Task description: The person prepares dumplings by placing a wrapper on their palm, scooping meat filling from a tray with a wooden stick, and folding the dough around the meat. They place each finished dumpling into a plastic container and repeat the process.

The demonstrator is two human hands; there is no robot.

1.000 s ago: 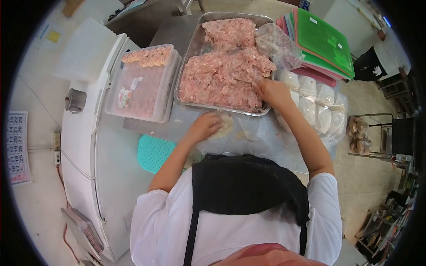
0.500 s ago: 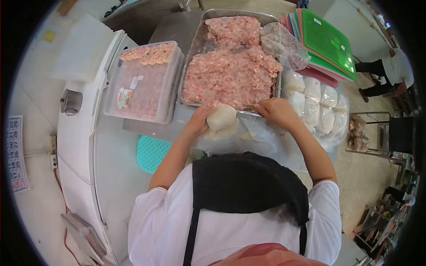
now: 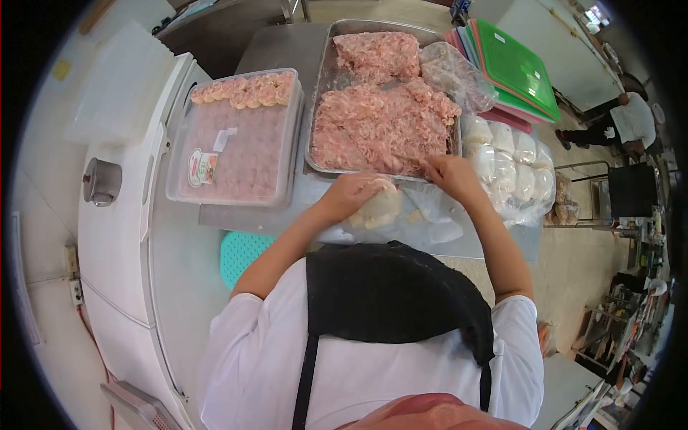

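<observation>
My left hand [image 3: 349, 195] is cupped around a round white dough wrapper [image 3: 381, 206], just in front of the near rim of a metal tray [image 3: 320, 86]. The tray is heaped with pink minced meat [image 3: 383, 125]. At that near rim, to the right of the wrapper, my right hand [image 3: 449, 174] has its fingers closed on a thin stick. The stick's tip points left towards the wrapper and is mostly hidden. More loose wrappers lie on clear plastic under my hands.
A clear plastic box [image 3: 236, 143] left of the tray has a row of filled dumplings [image 3: 244, 89] along its far side. Bagged wrapper stacks [image 3: 510, 168] lie right of the tray, coloured lids [image 3: 516, 64] behind them. A teal mat [image 3: 244, 254] and metal cup [image 3: 101, 182] are at left. Another person [image 3: 631, 118] stands far right.
My right hand drew back from the meat heap to the tray's near rim. My left hand lifted a wrapper off the pile, then lowered it slightly while cupping it.
</observation>
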